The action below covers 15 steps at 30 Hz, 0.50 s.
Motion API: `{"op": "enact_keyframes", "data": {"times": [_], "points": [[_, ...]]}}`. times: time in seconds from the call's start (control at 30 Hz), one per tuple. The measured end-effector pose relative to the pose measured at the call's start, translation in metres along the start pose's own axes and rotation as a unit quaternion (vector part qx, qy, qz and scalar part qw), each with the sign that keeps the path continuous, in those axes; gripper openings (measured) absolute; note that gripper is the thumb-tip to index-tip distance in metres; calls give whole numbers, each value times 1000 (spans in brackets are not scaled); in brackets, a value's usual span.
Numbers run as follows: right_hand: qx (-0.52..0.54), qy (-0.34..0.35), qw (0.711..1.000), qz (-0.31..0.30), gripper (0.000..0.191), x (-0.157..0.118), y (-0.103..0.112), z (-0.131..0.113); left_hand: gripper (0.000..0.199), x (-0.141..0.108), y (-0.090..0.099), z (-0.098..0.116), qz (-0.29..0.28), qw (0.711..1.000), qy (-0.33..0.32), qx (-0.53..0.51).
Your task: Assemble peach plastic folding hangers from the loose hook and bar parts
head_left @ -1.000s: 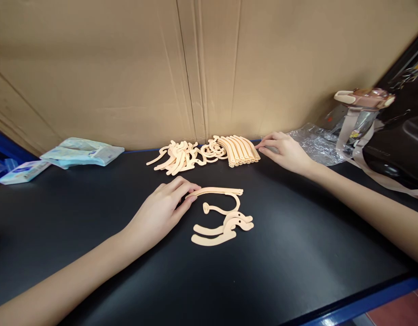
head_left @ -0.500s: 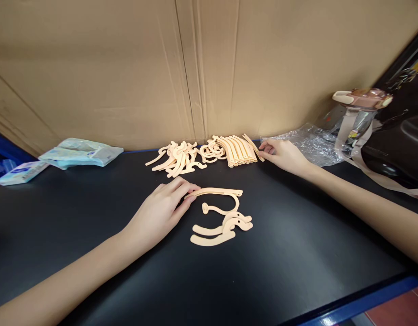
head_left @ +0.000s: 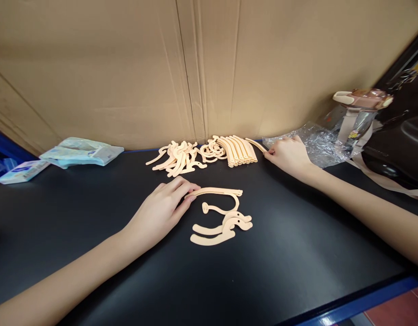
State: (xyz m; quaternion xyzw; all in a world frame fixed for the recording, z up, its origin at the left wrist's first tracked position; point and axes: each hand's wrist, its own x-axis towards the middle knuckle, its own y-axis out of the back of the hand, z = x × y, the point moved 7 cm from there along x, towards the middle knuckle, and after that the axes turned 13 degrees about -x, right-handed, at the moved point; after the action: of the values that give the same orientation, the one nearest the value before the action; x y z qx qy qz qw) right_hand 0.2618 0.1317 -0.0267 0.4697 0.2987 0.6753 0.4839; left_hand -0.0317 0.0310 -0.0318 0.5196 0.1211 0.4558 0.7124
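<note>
Step in hand: apparently taking one curved strip from beside the stacked strips, upper centre of the frame.
Right grip: thumb and fingertips of the right hand closed on that strip's near end.
Left grip: the left hand, mid-frame, pinches the end of a long bowed piece.
Next move: seems to call for a firm pinch and a lift clear of the stack.
Hook piece: slender S-curve, rounded foot, just below the bowed piece.
Notched arms: two, flat, wavy, overlapping, a dark hole in each.
Material: smooth, matte, cream, probably plastic.
Counter: black, faintly glossy.
Backdrop: creased brown cardboard.
</note>
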Motion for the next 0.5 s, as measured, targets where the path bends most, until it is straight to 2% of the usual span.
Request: {"op": "enact_keyframes", "data": {"times": [0.13, 0.23, 0.33, 0.4, 0.5], "points": [[9, -38, 999, -3, 33, 0, 8, 8, 36, -1, 0, -2, -1, 1000, 4, -2], [75, -98, 992, 0, 34, -1, 16, 19, 37, -1, -1, -3, -4, 1000, 4, -5], [184, -135, 971, 64, 29, -5, 29, 25, 37, -2, -1, -3, -2, 1000, 2, -10], [259, -116, 952, 116, 27, -9, 38, 21, 37, -3, 0, -2, 5, 1000, 2, -16], [321, -40, 931, 167, 26, -21, 52, 4, 38, -4, 1, -1, 13, 1000, -1, -22]]}}
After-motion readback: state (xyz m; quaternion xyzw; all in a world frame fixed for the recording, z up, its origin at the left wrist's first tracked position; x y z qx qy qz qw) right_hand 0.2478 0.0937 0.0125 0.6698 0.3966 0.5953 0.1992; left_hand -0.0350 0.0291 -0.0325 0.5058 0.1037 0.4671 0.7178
